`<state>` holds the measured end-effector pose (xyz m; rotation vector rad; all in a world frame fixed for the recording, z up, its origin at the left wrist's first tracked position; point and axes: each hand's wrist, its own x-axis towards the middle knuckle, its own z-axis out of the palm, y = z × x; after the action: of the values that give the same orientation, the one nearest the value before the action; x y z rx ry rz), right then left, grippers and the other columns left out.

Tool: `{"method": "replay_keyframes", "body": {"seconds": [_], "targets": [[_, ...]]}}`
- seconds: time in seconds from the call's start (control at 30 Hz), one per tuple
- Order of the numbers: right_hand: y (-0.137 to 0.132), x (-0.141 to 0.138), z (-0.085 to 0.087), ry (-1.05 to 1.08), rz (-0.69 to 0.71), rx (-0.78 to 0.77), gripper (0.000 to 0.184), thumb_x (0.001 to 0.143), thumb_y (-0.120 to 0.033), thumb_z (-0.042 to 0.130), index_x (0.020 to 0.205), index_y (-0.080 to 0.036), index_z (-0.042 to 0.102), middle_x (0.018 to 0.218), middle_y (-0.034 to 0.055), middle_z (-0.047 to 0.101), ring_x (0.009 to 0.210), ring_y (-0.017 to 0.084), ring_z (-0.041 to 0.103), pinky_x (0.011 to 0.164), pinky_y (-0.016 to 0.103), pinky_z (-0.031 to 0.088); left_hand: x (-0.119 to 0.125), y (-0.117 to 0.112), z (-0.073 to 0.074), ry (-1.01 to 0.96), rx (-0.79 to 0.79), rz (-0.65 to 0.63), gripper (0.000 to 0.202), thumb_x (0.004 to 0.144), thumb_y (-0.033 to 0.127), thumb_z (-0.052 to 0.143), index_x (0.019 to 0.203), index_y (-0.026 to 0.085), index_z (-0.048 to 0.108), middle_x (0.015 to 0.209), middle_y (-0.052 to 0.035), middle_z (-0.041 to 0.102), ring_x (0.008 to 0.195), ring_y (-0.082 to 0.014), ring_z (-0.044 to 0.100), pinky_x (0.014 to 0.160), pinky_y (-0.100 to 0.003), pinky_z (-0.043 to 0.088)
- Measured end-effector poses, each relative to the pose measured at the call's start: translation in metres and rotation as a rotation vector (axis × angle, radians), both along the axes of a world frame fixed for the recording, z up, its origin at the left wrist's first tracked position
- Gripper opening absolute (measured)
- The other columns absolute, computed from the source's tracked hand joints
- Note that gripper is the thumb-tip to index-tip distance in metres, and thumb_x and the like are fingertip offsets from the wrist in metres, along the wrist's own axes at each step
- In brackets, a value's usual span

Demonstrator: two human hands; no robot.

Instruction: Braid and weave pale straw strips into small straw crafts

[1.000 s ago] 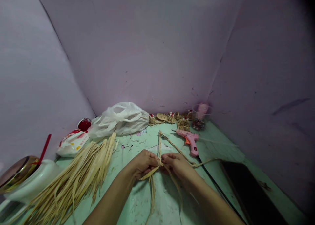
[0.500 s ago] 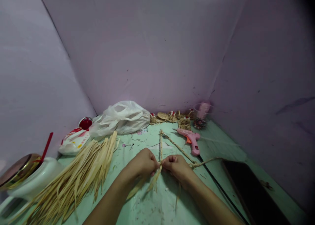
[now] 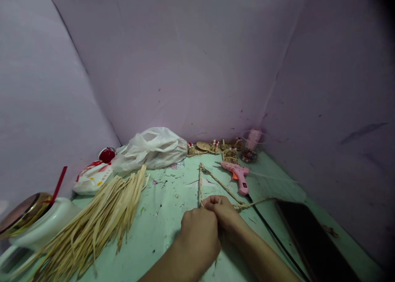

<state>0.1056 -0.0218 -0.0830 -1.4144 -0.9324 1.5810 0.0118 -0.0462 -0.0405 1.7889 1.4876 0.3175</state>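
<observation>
A thin braid of dried straw (image 3: 200, 185) runs from a fixed point on the tabletop down to my hands. My right hand (image 3: 222, 209) pinches the braid at its near end, thumb and forefinger pressed together. Just in front of it, my left hand (image 3: 200, 234) is closed in a fist, its back toward me. The loose strands below the braid are mostly hidden behind that fist, so its grip on them is only partly visible. A longer finished stretch of straw cord (image 3: 225, 186) slants away to the right and bends back beside my right wrist.
A bundle of dried straw strips (image 3: 101, 220) lies left. Behind it are a white plastic bag (image 3: 154, 150), a tissue pack (image 3: 94, 177) and a white pitcher (image 3: 46, 224). A pink glue gun (image 3: 238, 173), woven straw pieces (image 3: 203, 146) and a dark flat slab (image 3: 311, 236) are at right.
My left hand has moved right and toward me, closing into a fist over the loose strands and crossing in front of my right hand. My right hand keeps its pinch in nearly the same place.
</observation>
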Motion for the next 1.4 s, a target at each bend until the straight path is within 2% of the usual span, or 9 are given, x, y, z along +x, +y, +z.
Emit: {"method": "replay_keyframes", "body": {"seconds": [0.1, 0.23, 0.33, 0.43, 0.63, 0.8, 0.93, 1.13, 1.4], "targets": [[0.0, 0.001, 0.001, 0.006, 0.055, 0.002, 0.006, 0.053, -0.015, 0.047, 0.047, -0.014, 0.048, 0.034, -0.0072, 0.035, 0.032, 0.003, 0.025, 0.037, 0.019, 0.013, -0.019, 0.019, 0.011, 0.125, 0.077, 0.072, 0.012, 0.061, 0.021, 0.052, 0.052, 0.014, 0.054, 0.052, -0.0052, 0.05, 0.054, -0.0185, 0.052, 0.051, -0.026, 0.033], [-0.001, 0.004, 0.003, 0.009, 0.103, 0.048, 0.008, 0.056, -0.018, 0.048, 0.048, -0.014, 0.048, 0.035, -0.0082, 0.032, 0.033, 0.003, 0.021, 0.038, 0.02, 0.009, -0.035, 0.041, 0.018, -0.254, -0.215, 0.3, 0.014, 0.067, 0.019, 0.045, 0.071, 0.012, 0.056, 0.058, -0.001, 0.055, 0.031, -0.0076, 0.04, 0.035, -0.021, 0.026], [0.0, 0.005, 0.0, 0.021, 0.122, 0.075, 0.009, 0.058, -0.02, 0.048, 0.051, -0.014, 0.048, 0.037, -0.0062, 0.04, 0.033, 0.003, 0.024, 0.038, 0.02, 0.011, -0.031, 0.044, 0.008, -0.463, -0.509, 0.23, 0.012, 0.064, 0.015, 0.046, 0.068, 0.009, 0.056, 0.053, -0.0016, 0.053, 0.033, -0.0083, 0.044, 0.033, -0.019, 0.031], [0.003, 0.006, -0.005, -0.033, 0.148, 0.116, 0.011, 0.061, -0.021, 0.048, 0.053, -0.014, 0.049, 0.041, -0.0038, 0.046, 0.035, 0.004, 0.028, 0.039, 0.02, 0.015, -0.028, 0.043, -0.005, -0.568, -0.662, 0.187, 0.011, 0.064, 0.015, 0.048, 0.062, 0.007, 0.055, 0.05, -0.0031, 0.053, 0.036, -0.0084, 0.048, 0.035, -0.019, 0.037], [0.005, 0.01, -0.007, -0.366, 0.202, 0.414, 0.016, 0.071, -0.024, 0.046, 0.062, -0.013, 0.054, 0.055, -0.0003, 0.054, 0.051, 0.008, 0.044, 0.049, 0.019, 0.03, -0.033, 0.047, -0.017, -0.498, -0.518, 0.17, 0.013, 0.06, 0.019, 0.055, 0.052, 0.011, 0.049, 0.04, 0.0018, 0.045, 0.031, -0.0088, 0.043, 0.03, -0.02, 0.036], [-0.002, 0.013, 0.0, -0.69, 0.285, 0.561, 0.021, 0.076, -0.023, 0.041, 0.071, -0.014, 0.059, 0.064, 0.0031, 0.062, 0.059, 0.011, 0.051, 0.054, 0.021, 0.031, -0.033, 0.046, -0.015, -0.409, -0.441, 0.118, 0.01, 0.057, 0.018, 0.052, 0.05, 0.012, 0.05, 0.036, 0.0037, 0.041, 0.028, -0.008, 0.038, 0.027, -0.019, 0.031], [-0.006, 0.011, 0.01, -0.906, 0.274, 0.538, 0.021, 0.075, -0.024, 0.044, 0.07, -0.016, 0.063, 0.064, 0.0051, 0.063, 0.058, 0.012, 0.051, 0.052, 0.022, 0.027, -0.029, 0.045, -0.014, -0.332, -0.395, 0.152, 0.008, 0.053, 0.012, 0.046, 0.046, 0.012, 0.05, 0.032, 0.0047, 0.036, 0.025, -0.0061, 0.03, 0.026, -0.018, 0.022], [-0.014, 0.002, 0.029, -1.048, 0.206, 0.33, 0.019, 0.069, -0.024, 0.049, 0.062, -0.017, 0.065, 0.059, 0.0079, 0.064, 0.052, 0.014, 0.05, 0.047, 0.024, 0.021, -0.024, 0.043, -0.012, -0.269, -0.381, 0.218, 0.015, 0.053, 0.013, 0.046, 0.039, 0.015, 0.041, 0.03, 0.0045, 0.032, 0.024, -0.0055, 0.026, 0.027, -0.018, 0.016], [-0.026, -0.009, 0.032, -1.049, 0.249, 0.463, 0.02, 0.07, -0.028, 0.05, 0.065, -0.019, 0.067, 0.061, 0.0069, 0.065, 0.051, 0.014, 0.051, 0.047, 0.025, 0.019, -0.037, 0.047, -0.011, -0.459, -0.38, 0.109, 0.012, 0.049, 0.017, 0.046, 0.039, 0.016, 0.04, 0.029, 0.0057, 0.031, 0.025, -0.0037, 0.023, 0.027, -0.017, 0.013]]}}
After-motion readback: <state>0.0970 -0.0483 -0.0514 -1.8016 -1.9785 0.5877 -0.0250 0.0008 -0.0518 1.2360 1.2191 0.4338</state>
